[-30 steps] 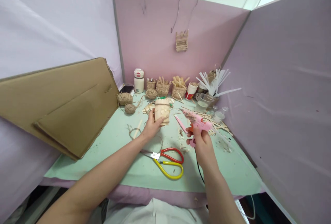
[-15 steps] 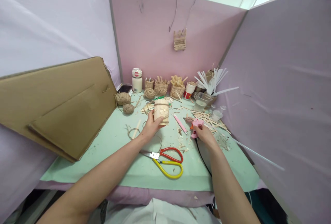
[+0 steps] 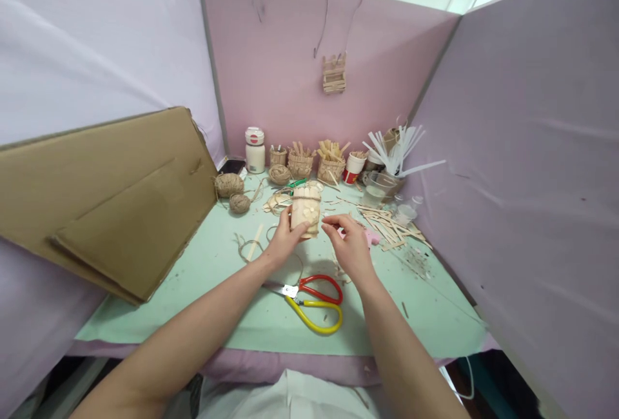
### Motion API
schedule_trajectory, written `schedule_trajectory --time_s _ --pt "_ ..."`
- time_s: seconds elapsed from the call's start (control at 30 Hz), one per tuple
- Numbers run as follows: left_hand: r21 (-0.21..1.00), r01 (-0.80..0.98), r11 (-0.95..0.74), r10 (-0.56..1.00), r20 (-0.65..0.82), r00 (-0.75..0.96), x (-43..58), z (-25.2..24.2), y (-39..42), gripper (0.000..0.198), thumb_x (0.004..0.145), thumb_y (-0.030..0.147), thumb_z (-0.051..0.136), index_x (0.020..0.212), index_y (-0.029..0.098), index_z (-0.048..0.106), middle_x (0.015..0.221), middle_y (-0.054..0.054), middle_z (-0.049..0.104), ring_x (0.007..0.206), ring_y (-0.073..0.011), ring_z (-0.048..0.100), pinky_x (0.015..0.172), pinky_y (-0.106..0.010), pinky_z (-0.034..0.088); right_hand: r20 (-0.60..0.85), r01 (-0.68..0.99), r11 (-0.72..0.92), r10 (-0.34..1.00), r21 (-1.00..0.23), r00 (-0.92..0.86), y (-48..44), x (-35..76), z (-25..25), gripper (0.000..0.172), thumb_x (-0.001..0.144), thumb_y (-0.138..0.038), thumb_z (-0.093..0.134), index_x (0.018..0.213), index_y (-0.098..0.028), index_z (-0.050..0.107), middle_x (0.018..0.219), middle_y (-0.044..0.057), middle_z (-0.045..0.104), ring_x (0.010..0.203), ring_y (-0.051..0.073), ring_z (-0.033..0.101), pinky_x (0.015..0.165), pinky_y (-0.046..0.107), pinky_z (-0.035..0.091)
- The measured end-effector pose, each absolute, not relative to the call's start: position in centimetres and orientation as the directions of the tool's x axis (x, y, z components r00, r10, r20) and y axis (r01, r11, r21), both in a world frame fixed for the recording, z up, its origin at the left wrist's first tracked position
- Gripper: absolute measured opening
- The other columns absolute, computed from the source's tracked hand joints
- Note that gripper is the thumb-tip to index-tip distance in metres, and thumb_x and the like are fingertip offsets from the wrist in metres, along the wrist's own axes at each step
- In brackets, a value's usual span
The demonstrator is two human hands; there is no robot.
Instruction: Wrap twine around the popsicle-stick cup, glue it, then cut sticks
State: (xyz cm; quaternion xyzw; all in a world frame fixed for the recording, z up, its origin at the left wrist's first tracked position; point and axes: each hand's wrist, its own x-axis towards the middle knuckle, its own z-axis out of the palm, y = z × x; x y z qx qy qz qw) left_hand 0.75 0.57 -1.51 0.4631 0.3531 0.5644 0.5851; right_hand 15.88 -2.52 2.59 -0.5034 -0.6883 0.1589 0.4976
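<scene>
My left hand grips a small pale cup made of wooden sticks, with twine round its upper part and light round pieces on its side. Close by the cup's right side is my right hand, thumb and forefinger tips drawn together; whether a tiny thing sits between them I cannot make out. Behind that hand the pink glue gun lies on the table, mostly hidden. Scissors with one red and one yellow handle rest nearer to me, below both hands.
Twine balls and a cardboard sheet are on the left. Along the back stand a white bottle, stick-filled cups and clear glue sticks. Loose wooden strips lie at right. A small wooden piece hangs on the back panel.
My right hand has let go of the pink glue gun and moved left to the cup's side. The cup in my left hand has shifted slightly right.
</scene>
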Motion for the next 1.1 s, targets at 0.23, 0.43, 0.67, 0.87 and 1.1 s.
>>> schedule_trajectory --time_s 0.23,0.43,0.67,0.87,1.1 --pt "0.953 -0.283 -0.105 0.985 0.139 0.105 0.7 -1.5 0.4 0.066 0.073 0.034 0.066 0.130 0.023 0.035 0.128 -0.012 0.052 0.113 -0.0250 0.055 0.093 -0.047 0.047 0.530 0.525 0.436 0.847 -0.731 0.034 -1.9 15.1 2.5 0.009 0.080 -0.023 0.056 0.079 -0.019 0.064 0.080 0.003 0.064 0.075 0.017 0.056 0.070 0.030 0.042" --pt "0.982 -0.066 -0.176 0.981 0.181 0.072 0.6 -0.7 -0.1 0.063 0.076 0.033 0.061 0.131 0.018 0.033 0.130 -0.014 0.050 0.118 -0.0262 0.051 0.098 -0.046 0.042 0.629 0.588 0.514 0.777 -0.624 -0.013 -2.0 14.8 2.2 0.009 0.085 -0.021 0.052 0.077 -0.020 0.057 0.079 0.003 0.059 0.078 0.018 0.054 0.071 0.032 0.041" --pt "0.967 0.084 -0.241 0.969 0.235 0.070 0.5 0.1 -0.6 0.064 0.077 0.034 0.059 0.131 0.016 0.031 0.132 -0.015 0.048 0.117 -0.0253 0.051 0.099 -0.041 0.041 0.706 0.722 0.541 0.701 -0.431 -0.103 -2.2 14.4 2.2 0.010 0.089 -0.019 0.049 0.081 -0.021 0.054 0.084 0.005 0.059 0.084 0.021 0.050 0.075 0.035 0.039" --pt "0.958 0.119 -0.262 0.964 0.253 0.084 0.4 -0.3 -0.4 0.067 0.077 0.036 0.058 0.133 0.015 0.029 0.133 -0.016 0.047 0.118 -0.0262 0.051 0.099 -0.041 0.041 0.727 0.762 0.537 0.674 -0.362 -0.129 -2.2 14.1 2.3 0.008 0.089 -0.019 0.050 0.083 -0.020 0.055 0.084 0.005 0.058 0.084 0.022 0.048 0.075 0.036 0.038" --pt "0.954 0.123 -0.274 0.960 0.265 0.085 0.3 -0.4 -0.4 0.070 0.077 0.038 0.059 0.134 0.014 0.027 0.136 -0.016 0.045 0.120 -0.0265 0.049 0.100 -0.041 0.040 0.716 0.749 0.517 0.694 -0.415 -0.082 -2.0 14.1 2.4 0.007 0.086 -0.019 0.053 0.080 -0.020 0.056 0.083 0.004 0.059 0.083 0.021 0.049 0.075 0.035 0.038"
